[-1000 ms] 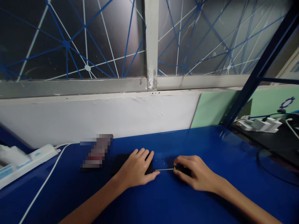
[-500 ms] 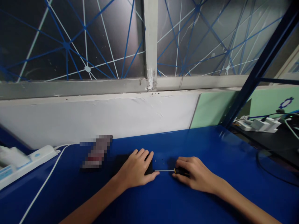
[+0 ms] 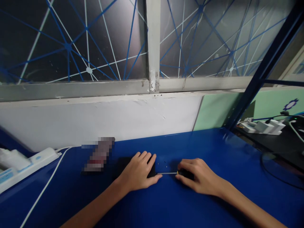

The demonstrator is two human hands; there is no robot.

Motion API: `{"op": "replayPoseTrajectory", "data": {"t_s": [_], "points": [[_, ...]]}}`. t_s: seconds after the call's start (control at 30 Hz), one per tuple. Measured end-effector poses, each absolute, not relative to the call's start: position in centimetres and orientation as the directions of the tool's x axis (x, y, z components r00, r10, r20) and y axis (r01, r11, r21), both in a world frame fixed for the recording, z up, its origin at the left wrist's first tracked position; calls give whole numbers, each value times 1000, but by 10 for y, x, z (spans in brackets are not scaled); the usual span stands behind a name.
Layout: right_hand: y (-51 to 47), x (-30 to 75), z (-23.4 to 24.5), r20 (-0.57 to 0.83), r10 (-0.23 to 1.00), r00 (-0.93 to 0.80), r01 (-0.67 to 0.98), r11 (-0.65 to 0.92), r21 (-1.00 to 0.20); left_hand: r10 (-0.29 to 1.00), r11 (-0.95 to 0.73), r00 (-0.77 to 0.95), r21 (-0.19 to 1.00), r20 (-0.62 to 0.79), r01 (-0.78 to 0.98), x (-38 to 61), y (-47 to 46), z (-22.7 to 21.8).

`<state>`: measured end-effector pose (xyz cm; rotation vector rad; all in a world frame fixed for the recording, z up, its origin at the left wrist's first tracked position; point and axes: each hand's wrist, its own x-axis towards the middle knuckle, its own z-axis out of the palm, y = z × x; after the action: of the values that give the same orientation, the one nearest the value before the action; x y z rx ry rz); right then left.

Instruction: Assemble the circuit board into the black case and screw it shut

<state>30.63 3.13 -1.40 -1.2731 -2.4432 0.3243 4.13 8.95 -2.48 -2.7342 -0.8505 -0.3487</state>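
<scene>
Evidently both hands are busy around the middle of the blue table (image 3: pixel 171 204). The right hand (image 3: pixel 198 175) is closed around the dark handle of a screwdriver (image 3: pixel 186 174), with the thumb on the near side and the curled fingers on the far side. The handle fills the gap between thumb and fingers, its back end hidden by the hand, and a yellow ring shows at its front, just beyond the thumb tip. From there the thin metal shaft points left, nearly level with the tabletop, to the right edge of a black box (image 3: pixel 152 172). Its tip is at or right beside that edge; it is too small to tell whether it sits in anything.

The left hand (image 3: pixel 140 172) lies palm down across the box, covering much of it. Its fingers are slightly parted and reach toward the far side, while the thumb stretches to the right past the box's edge, just beside the shaft near its tip. This hand presses or rests from above, and how firmly it holds cannot be told. The rest of the box shows as a dark patch to the left of the fingers.

Between the two hands, just beyond the shaft, a few tiny bits (image 3: pixel 166 166) lie apart from one another on the table. Farther left is a blurred-out item (image 3: pixel 101 155).
</scene>
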Motion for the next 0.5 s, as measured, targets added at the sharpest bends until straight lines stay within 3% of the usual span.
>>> {"op": "replayPoseTrajectory", "data": {"t_s": [0.5], "points": [[32,305,-17,206,832,-516,744,554,-373,528,-788,794,-176,302,590,41,89,-23]]}}
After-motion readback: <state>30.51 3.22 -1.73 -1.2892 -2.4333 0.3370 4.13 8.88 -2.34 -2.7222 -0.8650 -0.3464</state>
